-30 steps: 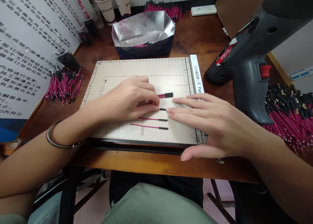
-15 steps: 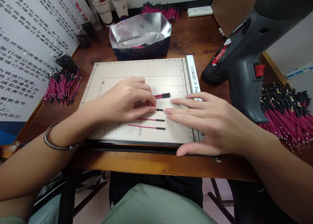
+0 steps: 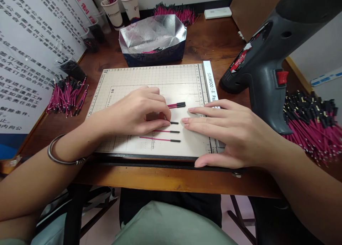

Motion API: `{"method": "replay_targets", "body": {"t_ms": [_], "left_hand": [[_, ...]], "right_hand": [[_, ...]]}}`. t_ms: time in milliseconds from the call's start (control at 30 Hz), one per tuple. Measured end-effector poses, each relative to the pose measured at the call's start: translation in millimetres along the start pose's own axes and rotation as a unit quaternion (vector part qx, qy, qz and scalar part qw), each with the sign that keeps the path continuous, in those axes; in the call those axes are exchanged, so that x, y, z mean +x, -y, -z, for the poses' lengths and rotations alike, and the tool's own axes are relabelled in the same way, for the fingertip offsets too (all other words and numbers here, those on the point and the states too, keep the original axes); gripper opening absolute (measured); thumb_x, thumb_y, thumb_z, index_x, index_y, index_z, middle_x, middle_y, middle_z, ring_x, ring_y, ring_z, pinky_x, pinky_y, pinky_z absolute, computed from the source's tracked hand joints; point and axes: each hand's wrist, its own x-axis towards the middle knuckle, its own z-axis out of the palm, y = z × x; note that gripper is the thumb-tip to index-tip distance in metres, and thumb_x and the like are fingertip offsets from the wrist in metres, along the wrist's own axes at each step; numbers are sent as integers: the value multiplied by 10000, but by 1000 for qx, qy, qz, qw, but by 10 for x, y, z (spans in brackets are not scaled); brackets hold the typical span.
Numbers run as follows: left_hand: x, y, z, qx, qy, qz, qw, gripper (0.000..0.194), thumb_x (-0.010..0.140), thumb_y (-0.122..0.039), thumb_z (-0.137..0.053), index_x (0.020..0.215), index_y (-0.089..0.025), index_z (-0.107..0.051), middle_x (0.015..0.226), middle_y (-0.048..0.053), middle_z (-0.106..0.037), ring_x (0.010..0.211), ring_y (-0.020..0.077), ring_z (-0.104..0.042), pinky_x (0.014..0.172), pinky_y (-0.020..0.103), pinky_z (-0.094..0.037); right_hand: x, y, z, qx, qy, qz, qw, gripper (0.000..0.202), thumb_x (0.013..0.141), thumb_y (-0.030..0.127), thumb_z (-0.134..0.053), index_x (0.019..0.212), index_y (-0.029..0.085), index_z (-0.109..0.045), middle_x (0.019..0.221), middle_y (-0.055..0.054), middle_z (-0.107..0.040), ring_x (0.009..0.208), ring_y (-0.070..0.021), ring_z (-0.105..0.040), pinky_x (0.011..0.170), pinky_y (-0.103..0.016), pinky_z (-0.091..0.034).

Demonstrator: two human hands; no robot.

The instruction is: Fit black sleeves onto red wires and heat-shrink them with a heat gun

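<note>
So we've got our left hand [image 3: 145,111] over the gridded board [image 3: 187,79], thumb and index finger pinched together on a wire with a black sleeve [image 3: 174,123], which sticks out past the fingertips toward our right hand. Our right hand [image 3: 229,133] is palm down with fingers spread and thumb well apart from them, nothing gripped, its fingertips just beside that sleeve's end. Two loose pink wires [image 3: 157,139] lie nearer to us on the board, and a small bunch of black-tipped wires [image 3: 181,105] sits on the far side.
</note>
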Motion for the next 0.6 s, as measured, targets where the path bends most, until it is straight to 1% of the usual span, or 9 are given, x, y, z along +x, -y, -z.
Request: {"method": "replay_targets", "body": {"t_ms": [67, 200, 300, 367, 433, 533, 600], "left_hand": [[1, 0, -2, -1, -2, 2, 1000, 154, 946, -229, -600, 889, -203, -740, 822, 30, -756, 741, 164, -575, 724, 293, -443], [1, -6, -2, 2, 3, 5, 1000, 166, 956, -245, -590, 901, -203, -741, 841, 33, -760, 746, 164, -579, 732, 294, -453], [4, -12, 4, 1, 3, 6, 1000, 184, 970, -273, -581, 902, -202, -737, 845, 37, -758, 751, 165, -592, 738, 294, -462], [11, 0, 1, 5, -13, 10, 1000, 200, 981, -290, -571, 903, -195, -729, 858, 44, -757, 768, 167, -607, 753, 298, -468], [25, 30, -11, 18, -42, 19, 999, 203, 985, -286, -563, 911, -183, -723, 872, 54, -752, 791, 171, -621, 773, 308, -470], [54, 92, -44, 34, -77, 20, 996, 176, 971, -252, -575, 923, -172, -724, 869, 60, -742, 805, 176, -631, 785, 316, -469], [71, 125, -68, 38, -82, 15, 996, 163, 963, -238, -584, 922, -175, -728, 855, 54, -736, 800, 173, -632, 784, 313, -468]], "right_hand": [[-12, 0, -6, -3, -7, -11, 1000, 575, 977, 613, -476, 1161, 117, -701, 1101, -112, -798, 1148, -258, -717, 921, -417, -554], [-25, -9, 2, -9, 5, -24, 1000, 538, 969, 583, -522, 1191, 126, -698, 1151, -116, -788, 1192, -261, -706, 957, -421, -558], [-22, -11, -7, -20, -12, -49, 999, 421, 984, 483, -545, 1184, 150, -704, 1160, -106, -788, 1174, -263, -716, 950, -427, -565], [-14, -10, -18, -32, -24, -67, 997, 309, 983, 381, -563, 1149, 172, -718, 1136, -85, -796, 1130, -250, -735, 932, -413, -571], [-5, -9, -24, -39, -35, -78, 996, 236, 971, 313, -582, 1102, 183, -729, 1099, -63, -806, 1084, -232, -751, 918, -391, -575], [1, -17, -24, -40, -61, -79, 994, 188, 952, 268, -610, 1057, 171, -732, 1052, -53, -814, 1045, -220, -764, 922, -378, -576], [0, -27, -24, -40, -72, -80, 993, 178, 945, 258, -620, 1055, 171, -731, 1040, -51, -816, 1030, -215, -768, 928, -374, -578]]}}
